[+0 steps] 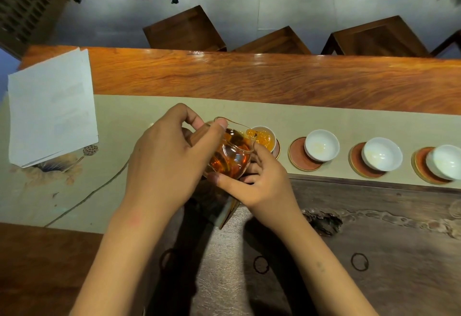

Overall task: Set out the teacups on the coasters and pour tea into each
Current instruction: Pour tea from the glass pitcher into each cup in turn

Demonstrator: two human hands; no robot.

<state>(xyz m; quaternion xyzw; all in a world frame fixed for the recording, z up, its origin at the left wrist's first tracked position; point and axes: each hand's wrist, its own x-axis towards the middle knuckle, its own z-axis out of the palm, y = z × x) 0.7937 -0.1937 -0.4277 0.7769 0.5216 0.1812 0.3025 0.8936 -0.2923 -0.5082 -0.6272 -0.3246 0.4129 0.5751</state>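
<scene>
**Pour under way at first cup**

Left hand [164, 158] grip: thumb and fingers curled round the glass pitcher [230, 156], thumb near the rim. Right hand [259, 181] grip: fingers curled against the pitcher's lower side, steadying it. Pitcher is tilted, spout over the first cup [263, 138], which holds amber tea.

Three cups [321, 145] [381, 154] [445, 162] sit on coasters [298, 158] to the right, unfilled, on the desk runner [324, 118].

Judgement: thin glass, fragile, likely warm and slick; hold at the rim and base, away from the tea-filled belly. Porcelain cups are light and would tip easily.

Papers [52, 108] lie at left; no legible writing or brands.
</scene>
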